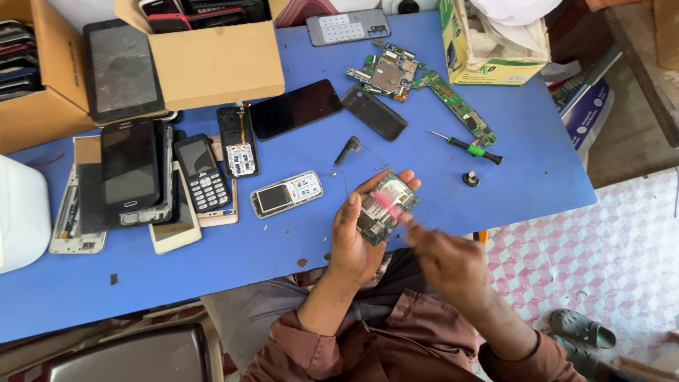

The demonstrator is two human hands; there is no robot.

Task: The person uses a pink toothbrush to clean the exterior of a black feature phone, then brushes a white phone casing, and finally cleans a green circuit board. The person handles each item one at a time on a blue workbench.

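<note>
Lower centre of frame: left hand (357, 237) gripping circuit board (385, 209) over blue table (509, 141) edge. Right hand (442, 258) blurred, fingers seemingly pinched on a pink tool (387, 201). Mid-cleaning or probing, probably; next move needs steady, light contact.

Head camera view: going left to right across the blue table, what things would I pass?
White container → stacked smartphones → black keypad phone → opened small phone → circuit board in the left hand → green-handled screwdriver.
</note>
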